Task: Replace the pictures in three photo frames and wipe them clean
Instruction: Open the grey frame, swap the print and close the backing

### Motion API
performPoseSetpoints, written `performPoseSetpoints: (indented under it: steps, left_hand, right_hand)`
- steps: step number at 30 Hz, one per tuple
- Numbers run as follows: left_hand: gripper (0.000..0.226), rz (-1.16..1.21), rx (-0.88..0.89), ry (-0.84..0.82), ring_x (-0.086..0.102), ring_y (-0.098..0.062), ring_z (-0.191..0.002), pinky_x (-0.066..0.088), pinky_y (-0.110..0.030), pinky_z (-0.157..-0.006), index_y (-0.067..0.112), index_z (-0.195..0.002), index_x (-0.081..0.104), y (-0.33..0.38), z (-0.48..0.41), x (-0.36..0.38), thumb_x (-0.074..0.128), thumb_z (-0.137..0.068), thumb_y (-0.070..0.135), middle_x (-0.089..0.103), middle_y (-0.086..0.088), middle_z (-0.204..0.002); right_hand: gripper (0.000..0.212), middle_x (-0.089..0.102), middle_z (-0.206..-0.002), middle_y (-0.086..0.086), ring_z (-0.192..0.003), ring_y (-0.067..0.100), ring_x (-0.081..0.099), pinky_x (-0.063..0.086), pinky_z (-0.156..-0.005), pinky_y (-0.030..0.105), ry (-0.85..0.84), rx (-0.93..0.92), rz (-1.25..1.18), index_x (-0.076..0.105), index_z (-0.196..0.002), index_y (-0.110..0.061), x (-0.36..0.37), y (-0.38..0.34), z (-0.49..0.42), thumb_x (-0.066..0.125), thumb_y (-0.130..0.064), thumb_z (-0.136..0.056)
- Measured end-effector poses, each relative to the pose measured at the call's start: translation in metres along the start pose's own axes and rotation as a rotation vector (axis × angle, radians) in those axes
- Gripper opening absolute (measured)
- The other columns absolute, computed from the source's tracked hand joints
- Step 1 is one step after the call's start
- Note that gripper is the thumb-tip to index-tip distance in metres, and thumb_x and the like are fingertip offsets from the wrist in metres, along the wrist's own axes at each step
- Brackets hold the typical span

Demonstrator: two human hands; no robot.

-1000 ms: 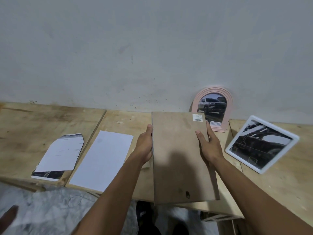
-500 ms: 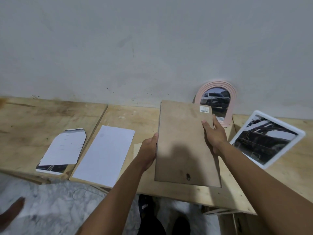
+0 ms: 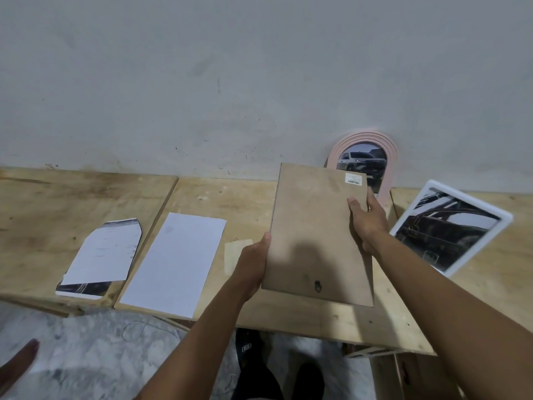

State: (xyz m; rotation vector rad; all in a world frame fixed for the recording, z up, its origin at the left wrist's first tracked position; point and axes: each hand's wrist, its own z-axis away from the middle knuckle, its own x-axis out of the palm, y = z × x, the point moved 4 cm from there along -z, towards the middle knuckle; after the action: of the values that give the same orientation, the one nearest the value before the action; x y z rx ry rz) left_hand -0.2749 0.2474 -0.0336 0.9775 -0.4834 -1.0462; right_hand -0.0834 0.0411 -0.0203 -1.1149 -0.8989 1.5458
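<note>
Plywood tabletop [image 3: 86, 197] against grey wall [image 3: 202, 67]; marble floor [image 3: 86, 356] below.

The frame [image 3: 314, 226], back up, now lies farther onto the tabletop [image 3: 230, 203]. Its near edge no longer overhangs the front, and its far corner covers the foot of the pink frame [image 3: 363, 138]. The left hand [image 3: 253, 264] has slid nearer along its side edge.
</note>
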Motion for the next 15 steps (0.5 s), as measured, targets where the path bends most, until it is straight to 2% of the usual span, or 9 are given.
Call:
performPoseSetpoints:
  steps: [2,5,9,12,14,15]
  left_hand:
    - [0.055,0.027,-0.022,-0.007,0.072,-0.026,-0.089,0.057,-0.039,-0.080,0.012,-0.098,0.078,-0.001,-0.002,0.000,0.043,-0.103,0.054,0.078,-0.006,-0.095]
    - [0.056,0.053,-0.042,0.006,0.067,-0.020,-0.074,0.053,-0.031,-0.068,0.010,-0.093,0.076,-0.001,-0.002,-0.001,0.045,-0.100,0.056,0.073,-0.004,-0.082]
    - [0.053,0.041,-0.023,0.008,0.065,-0.018,-0.073,0.051,-0.031,-0.069,0.013,-0.086,0.075,-0.002,-0.004,-0.008,0.042,-0.104,0.051,0.073,0.000,-0.076]
    - [0.054,0.158,-0.074,-0.044,0.052,-0.017,-0.061,0.042,-0.029,-0.061,0.019,-0.062,0.061,-0.004,-0.007,-0.010,0.043,-0.106,0.044,0.057,0.002,-0.058]
    - [0.058,0.173,-0.081,-0.071,0.052,-0.016,-0.058,0.043,-0.028,-0.059,0.021,-0.055,0.061,0.002,-0.010,-0.010,0.045,-0.105,0.045,0.054,0.002,-0.060]
    - [0.053,0.149,-0.075,-0.066,0.056,-0.017,-0.060,0.045,-0.028,-0.061,0.020,-0.062,0.068,0.007,-0.012,-0.009,0.047,-0.105,0.045,0.058,0.000,-0.064]
  right_hand:
    - [0.060,0.055,-0.147,-0.004,-0.132,0.024,0.052,0.040,-0.115,0.043,-0.004,0.002,-0.008,0.033,-0.155,-0.039,0.003,-0.001,0.000,0.058,-0.040,-0.100]
    - [0.062,0.054,-0.148,-0.003,-0.133,0.025,0.051,0.039,-0.115,0.042,-0.007,0.015,-0.027,0.030,-0.157,-0.037,0.006,0.000,0.001,0.057,-0.040,-0.101]
    - [0.062,0.055,-0.146,-0.003,-0.132,0.025,0.052,0.039,-0.115,0.045,-0.033,0.015,-0.042,0.030,-0.157,-0.037,0.009,0.001,0.004,0.057,-0.038,-0.101]
    - [0.059,0.055,-0.146,-0.004,-0.131,0.024,0.052,0.040,-0.115,0.044,-0.091,-0.006,0.005,0.033,-0.156,-0.036,0.010,0.001,0.009,0.057,-0.038,-0.101]
    - [0.057,0.055,-0.146,-0.004,-0.132,0.023,0.052,0.041,-0.114,0.043,-0.141,-0.020,0.050,0.036,-0.154,-0.037,0.011,0.004,0.014,0.057,-0.036,-0.101]
    - [0.057,0.055,-0.146,-0.005,-0.131,0.023,0.053,0.041,-0.114,0.042,-0.160,-0.023,0.067,0.036,-0.154,-0.038,0.012,0.007,0.018,0.057,-0.036,-0.101]
